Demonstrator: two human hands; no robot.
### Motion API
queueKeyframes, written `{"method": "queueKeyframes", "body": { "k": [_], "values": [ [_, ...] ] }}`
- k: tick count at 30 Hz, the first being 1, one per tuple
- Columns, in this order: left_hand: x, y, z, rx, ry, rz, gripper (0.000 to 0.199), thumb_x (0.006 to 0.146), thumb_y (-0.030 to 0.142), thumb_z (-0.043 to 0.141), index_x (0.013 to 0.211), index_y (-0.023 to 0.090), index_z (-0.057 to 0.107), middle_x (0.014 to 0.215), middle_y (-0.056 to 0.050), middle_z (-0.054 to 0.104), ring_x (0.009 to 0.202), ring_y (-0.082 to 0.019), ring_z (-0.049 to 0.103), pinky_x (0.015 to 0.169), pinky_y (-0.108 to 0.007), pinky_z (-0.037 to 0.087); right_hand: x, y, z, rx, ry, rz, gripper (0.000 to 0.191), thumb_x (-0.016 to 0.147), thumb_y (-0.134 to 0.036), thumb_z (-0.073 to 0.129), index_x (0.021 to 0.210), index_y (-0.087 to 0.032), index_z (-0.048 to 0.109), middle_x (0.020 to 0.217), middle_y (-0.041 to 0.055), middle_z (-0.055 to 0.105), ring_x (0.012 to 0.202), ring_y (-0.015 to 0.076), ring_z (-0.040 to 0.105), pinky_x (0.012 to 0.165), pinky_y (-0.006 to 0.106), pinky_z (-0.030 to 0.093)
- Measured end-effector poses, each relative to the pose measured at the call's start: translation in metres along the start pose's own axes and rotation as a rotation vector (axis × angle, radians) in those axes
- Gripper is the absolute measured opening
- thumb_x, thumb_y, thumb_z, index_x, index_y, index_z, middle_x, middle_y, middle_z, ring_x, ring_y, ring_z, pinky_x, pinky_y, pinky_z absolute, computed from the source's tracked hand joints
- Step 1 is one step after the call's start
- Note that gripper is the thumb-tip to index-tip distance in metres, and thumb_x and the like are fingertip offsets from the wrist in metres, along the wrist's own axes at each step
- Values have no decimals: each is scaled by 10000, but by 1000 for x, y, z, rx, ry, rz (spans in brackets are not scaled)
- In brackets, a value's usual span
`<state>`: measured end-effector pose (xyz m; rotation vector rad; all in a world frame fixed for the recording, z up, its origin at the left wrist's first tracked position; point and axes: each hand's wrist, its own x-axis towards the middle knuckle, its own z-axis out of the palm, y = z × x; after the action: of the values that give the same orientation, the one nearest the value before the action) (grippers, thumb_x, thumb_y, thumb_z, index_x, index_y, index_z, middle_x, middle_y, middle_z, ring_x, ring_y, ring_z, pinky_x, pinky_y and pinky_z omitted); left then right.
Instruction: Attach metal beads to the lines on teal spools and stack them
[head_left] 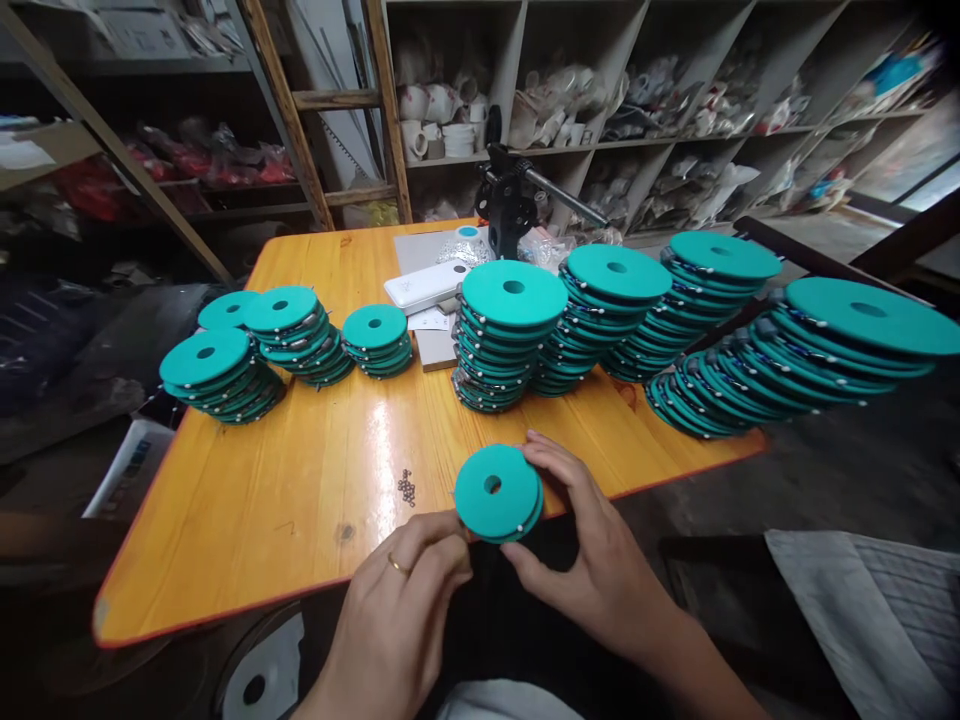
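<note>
A teal foam line spool with a centre hole is held over the table's front edge. My right hand grips it from the right, with the fingers behind its rim and the thumb at its lower edge. White pin heads show along the spool's side. At the spool's lower left, my left hand, wearing a ring, is closed in a pinch. Whatever lies between its fingertips is hidden. Beyond that hand, a small cluster of dark metal rings lies on the wooden table.
Tall, leaning stacks of teal spools line the table's right side. Shorter spool stacks stand at the left. Behind are a white case and a black clamp-like device. Shelves with bagged goods fill the back.
</note>
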<state>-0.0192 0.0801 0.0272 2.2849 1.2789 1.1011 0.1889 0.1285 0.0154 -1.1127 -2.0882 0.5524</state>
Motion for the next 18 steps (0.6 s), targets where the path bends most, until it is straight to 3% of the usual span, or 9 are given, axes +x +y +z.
{"method": "queueKeyframes", "body": {
  "k": [3, 6, 9, 13, 15, 18],
  "values": [
    [4, 9, -9, 16, -15, 64, 287, 890, -39, 390, 1009, 187, 520, 964, -39, 586, 764, -96, 617, 656, -182, 500, 6, -14, -2, 162, -7, -5, 680, 754, -156, 631, 1356, -246, 330, 1398, 91, 371, 1351, 206, 381, 1150, 371, 351],
    [6, 20, -19, 17, -50, 65, 310, 882, -35, 383, 1032, 195, 526, 905, -21, 604, 718, -97, 624, 624, -188, 500, 9, -27, -6, 223, -119, -1, 703, 704, -114, 604, 1340, -286, 360, 1393, 56, 350, 1350, 187, 363, 1156, 330, 328],
    [7, 29, -26, 15, -74, 1, 274, 871, -20, 411, 991, 199, 523, 870, -11, 627, 750, -118, 621, 657, -223, 489, 7, -39, -11, 285, -261, 16, 752, 686, -99, 594, 1361, -322, 349, 1409, 24, 351, 1355, 171, 361, 1157, 296, 322],
    [1, 30, -28, -70, 10, -19, 251, 838, -35, 453, 908, 198, 512, 821, -6, 575, 834, -138, 568, 787, -260, 481, -3, -51, -12, 466, -399, 91, 742, 710, -72, 591, 1365, -312, 336, 1395, 37, 424, 1335, 184, 409, 1139, 325, 353],
    [-5, 29, -27, -131, 41, -35, 236, 813, -32, 482, 862, 196, 518, 861, -21, 550, 968, -155, 563, 882, -264, 480, -11, -54, -8, 623, -471, 202, 655, 776, -113, 595, 1361, -262, 340, 1375, 78, 457, 1302, 191, 456, 1130, 353, 367],
    [-22, 27, -23, -244, 10, -119, 211, 791, -9, 539, 842, 196, 537, 940, -27, 558, 1034, -150, 591, 888, -214, 502, -23, -56, 4, 921, -572, 376, 515, 864, -332, 620, 1295, -189, 376, 1338, 134, 476, 1278, 202, 488, 1121, 378, 374]
  ]
}}
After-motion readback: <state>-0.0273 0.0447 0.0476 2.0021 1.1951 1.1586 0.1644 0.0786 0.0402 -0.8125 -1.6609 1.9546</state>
